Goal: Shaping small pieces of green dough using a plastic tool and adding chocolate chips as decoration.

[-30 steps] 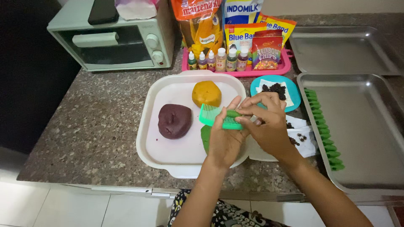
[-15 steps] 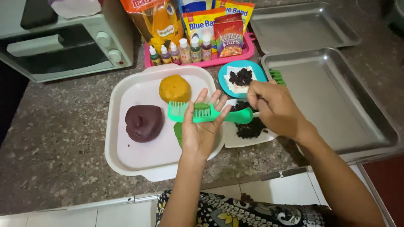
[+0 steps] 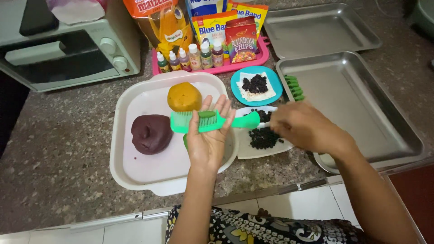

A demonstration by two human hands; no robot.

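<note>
Head view: left hand (image 3: 208, 140) flat under green comb (image 3: 212, 121); right hand (image 3: 303, 126) blurred, grip unclear.

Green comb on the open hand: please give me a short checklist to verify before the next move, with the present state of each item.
1. Green comb lies flat across the left hand, palm up: ok.
2. Small green dough piece sits on the comb's teeth: ok.
3. Right hand is off the comb, over the white plate of dark bits: ok.
4. What the right hand's fingers hold: cannot tell, they are hidden.
5. Steel baking tray has bare space beside the row of green pieces: ok.
6. Orange dough ball and purple dough ball rest on the white tray, apart from the hands: ok.
</note>
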